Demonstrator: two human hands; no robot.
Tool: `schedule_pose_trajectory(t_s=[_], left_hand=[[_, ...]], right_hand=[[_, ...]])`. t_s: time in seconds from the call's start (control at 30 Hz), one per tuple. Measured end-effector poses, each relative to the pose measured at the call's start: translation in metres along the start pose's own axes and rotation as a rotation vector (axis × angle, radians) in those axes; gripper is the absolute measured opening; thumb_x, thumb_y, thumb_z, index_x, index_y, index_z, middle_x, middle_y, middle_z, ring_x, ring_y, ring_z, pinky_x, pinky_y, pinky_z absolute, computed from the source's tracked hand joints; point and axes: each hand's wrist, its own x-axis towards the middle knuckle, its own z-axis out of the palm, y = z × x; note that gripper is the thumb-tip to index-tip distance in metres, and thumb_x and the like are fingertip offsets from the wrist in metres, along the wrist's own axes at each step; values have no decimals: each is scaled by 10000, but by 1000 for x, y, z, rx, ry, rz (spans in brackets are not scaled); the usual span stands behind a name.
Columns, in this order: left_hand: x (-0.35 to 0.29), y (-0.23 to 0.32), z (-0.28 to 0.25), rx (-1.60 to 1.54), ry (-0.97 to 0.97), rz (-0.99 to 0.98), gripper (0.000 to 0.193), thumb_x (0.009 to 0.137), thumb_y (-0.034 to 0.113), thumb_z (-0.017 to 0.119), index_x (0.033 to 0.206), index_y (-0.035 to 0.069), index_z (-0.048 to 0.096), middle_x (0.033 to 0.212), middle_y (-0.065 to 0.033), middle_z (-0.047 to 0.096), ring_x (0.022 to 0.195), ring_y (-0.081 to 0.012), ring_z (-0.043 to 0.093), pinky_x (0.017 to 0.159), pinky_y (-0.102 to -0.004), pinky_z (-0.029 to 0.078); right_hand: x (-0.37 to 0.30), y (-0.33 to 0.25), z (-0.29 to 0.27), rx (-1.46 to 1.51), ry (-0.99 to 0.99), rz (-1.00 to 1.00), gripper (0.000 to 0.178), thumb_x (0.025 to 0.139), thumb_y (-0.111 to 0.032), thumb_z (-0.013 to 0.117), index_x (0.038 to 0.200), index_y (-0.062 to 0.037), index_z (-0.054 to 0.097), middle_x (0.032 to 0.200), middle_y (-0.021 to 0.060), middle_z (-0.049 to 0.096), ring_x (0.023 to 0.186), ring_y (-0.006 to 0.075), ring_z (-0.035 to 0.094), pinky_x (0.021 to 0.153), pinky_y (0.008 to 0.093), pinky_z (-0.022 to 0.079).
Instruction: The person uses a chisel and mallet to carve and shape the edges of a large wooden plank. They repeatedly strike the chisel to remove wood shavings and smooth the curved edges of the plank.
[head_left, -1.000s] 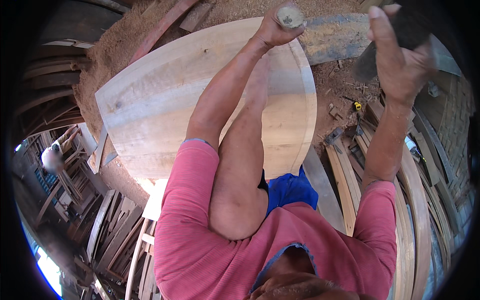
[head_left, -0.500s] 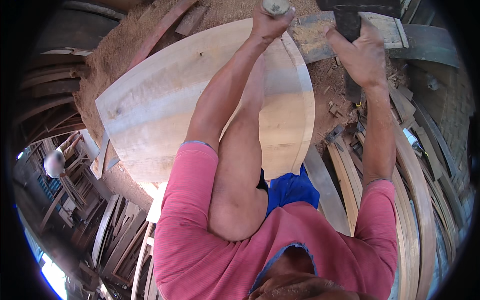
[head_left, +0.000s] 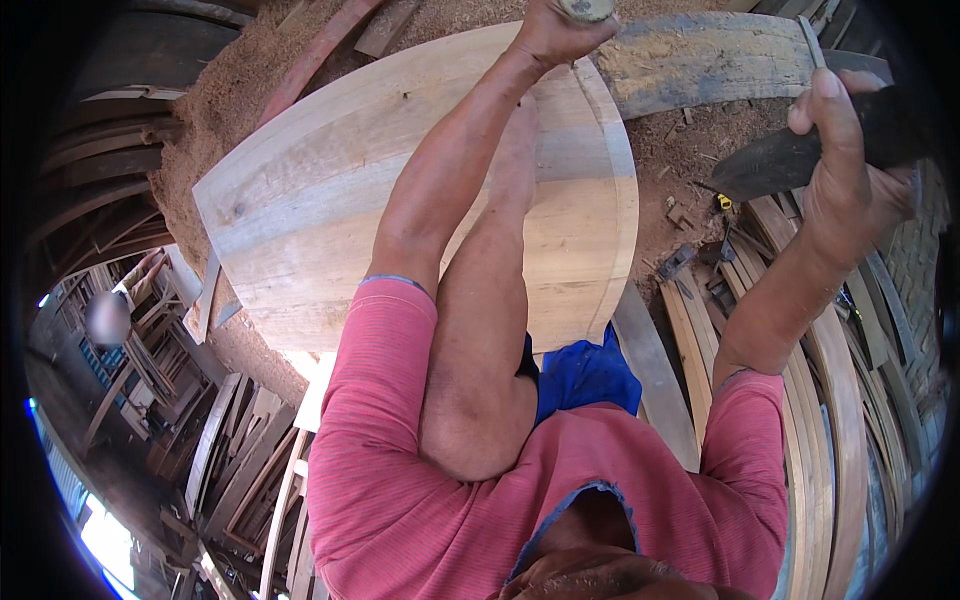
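Observation:
My left hand [head_left: 560,38] is closed around an upright tool's round wooden handle [head_left: 588,8]; only its worn end shows, and its lower part is hidden. That hand is over the far right edge of a large curved wooden panel [head_left: 330,210]. Out to the right, my right hand [head_left: 855,165] grips a dark mallet [head_left: 765,165] by its handle, which slants across the palm. The mallet's head is lost in the dark rim of the view. My bare foot [head_left: 515,135] rests on the panel, near a line running along its curved right edge.
A weathered plank [head_left: 710,65] extends right from the panel's far end. Sawdust [head_left: 225,110] covers the ground. A hand plane [head_left: 677,262] sits by long timber strips [head_left: 815,440] at right. Scrap boards [head_left: 245,460] are stacked at left, where another person [head_left: 110,318] is farther off.
My right hand has swung outward to the right and nearer, tipping the mallet from upright to sideways. My left hand has shifted slightly right with the handle still in its grip.

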Motion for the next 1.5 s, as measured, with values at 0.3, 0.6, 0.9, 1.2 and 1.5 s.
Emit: schedule_pose_trajectory(t_s=[0.3,0.6,0.9,1.2,1.5], left_hand=[[-23,-20,1,-108,-150,-240,514,780,139,832,1229,86,587,1051,-23,690,1034,-143,649,957,-320,536],[2,31,5,-226,112,-191,485,843,94,787,1293,34,613,1157,-71,717,1110,-169,665,994,-327,526],[-2,0,10,-78,123,-162,251,831,138,807,1023,92,651,881,6,676,824,-117,648,765,-305,558],[-7,18,7,-49,36,-10,238,802,113,797,968,99,627,869,-1,662,818,-105,638,757,-306,551],[-26,2,9,-102,-130,-237,383,808,99,788,1161,110,642,1064,-17,710,1076,-134,661,952,-333,546]], right_hand=[[2,35,16,-342,-76,-389,206,826,71,698,1031,51,697,914,172,743,831,229,727,753,323,579],[-20,54,58,-517,-463,306,274,889,-230,732,1026,-1,670,804,144,690,781,268,700,737,401,542],[-33,30,27,-4,-16,346,109,893,-15,781,964,-25,699,774,14,680,639,92,626,591,250,511],[-4,0,-2,104,0,12,85,900,25,728,976,23,690,768,97,670,700,164,645,684,292,524],[-16,67,49,-780,-314,-47,247,890,-203,727,1071,-44,672,837,135,703,803,301,697,764,409,554]])
